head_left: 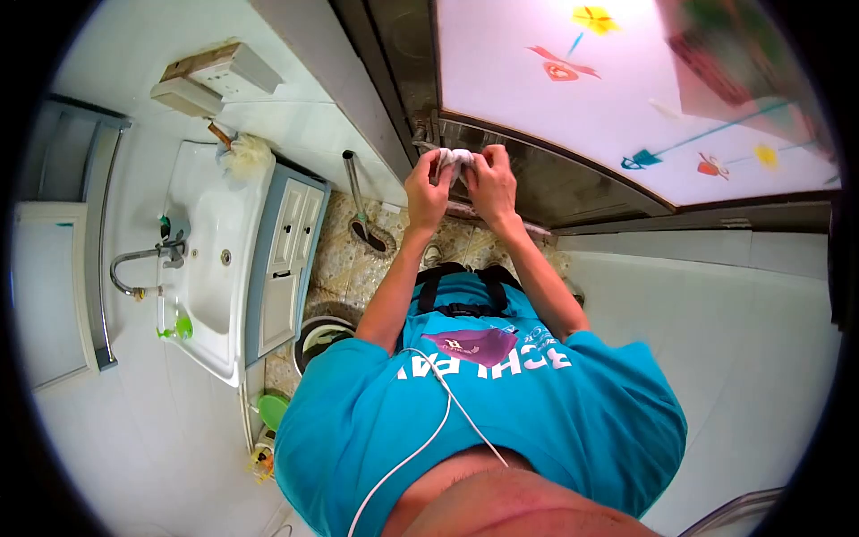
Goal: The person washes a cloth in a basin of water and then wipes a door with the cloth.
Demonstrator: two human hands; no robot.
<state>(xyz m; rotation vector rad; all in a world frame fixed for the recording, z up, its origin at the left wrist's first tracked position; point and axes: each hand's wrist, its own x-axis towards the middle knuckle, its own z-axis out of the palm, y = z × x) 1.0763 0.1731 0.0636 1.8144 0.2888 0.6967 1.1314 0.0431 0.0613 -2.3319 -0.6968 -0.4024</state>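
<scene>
Across the upper right of the view, a door is seen, its pale panel printed with coloured motifs and its dark lower strip facing the hands. At far left, well apart from the work, a washbasin is set on a cabinet; on the tiled floor beside it, a round tub is partly covered by the left sleeve.

Both arms are stretched forward, the hands brought close together, narrow and pinched on one thing. By the left hand one end is held, by the right hand the other; neither can be called nearer. A small whitish cloth is bunched between the fingertips, ahead of the chest and in front of the dark strip. Its long axis is laid roughly crosswise, from hand to hand, more or less along the door's lower edge (the wide lens bends such lines, so only roughly).

Whether the door is touched by the cloth cannot be told. Its folds and far side are hidden by the fingers. Just beyond the left hand, a small metal fitting is made out poorly, being dark on dark.
</scene>
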